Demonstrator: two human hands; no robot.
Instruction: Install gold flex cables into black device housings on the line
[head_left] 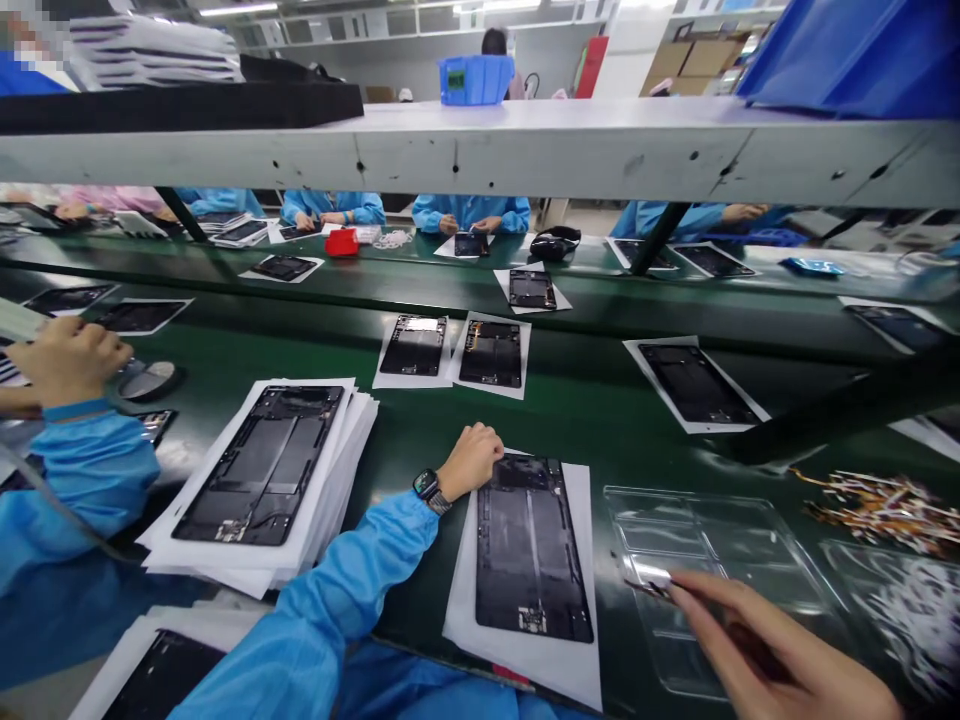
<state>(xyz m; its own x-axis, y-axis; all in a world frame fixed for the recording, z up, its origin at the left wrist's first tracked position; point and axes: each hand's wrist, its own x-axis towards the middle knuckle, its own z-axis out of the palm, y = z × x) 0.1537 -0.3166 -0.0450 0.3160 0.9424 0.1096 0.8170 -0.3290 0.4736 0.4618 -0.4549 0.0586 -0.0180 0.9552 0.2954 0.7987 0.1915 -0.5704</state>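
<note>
Indoors, over green bench (574, 410), left hand (472, 460) curls, grip unclear; right hand (772, 645) pinches part (649, 577).

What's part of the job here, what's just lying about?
Job in hand, likely:
black tablet shell by left hand
white sheet beneath it
small part in right hand

Probably just lying about:
red object
blue packet
small blue bin on shelf

Right hand (784, 650) cut off below, pinched piece (649, 577) blurred

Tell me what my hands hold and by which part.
Right hand pinches a shiny piece by its near end; whether left hand grips the black panel is unclear.
</note>
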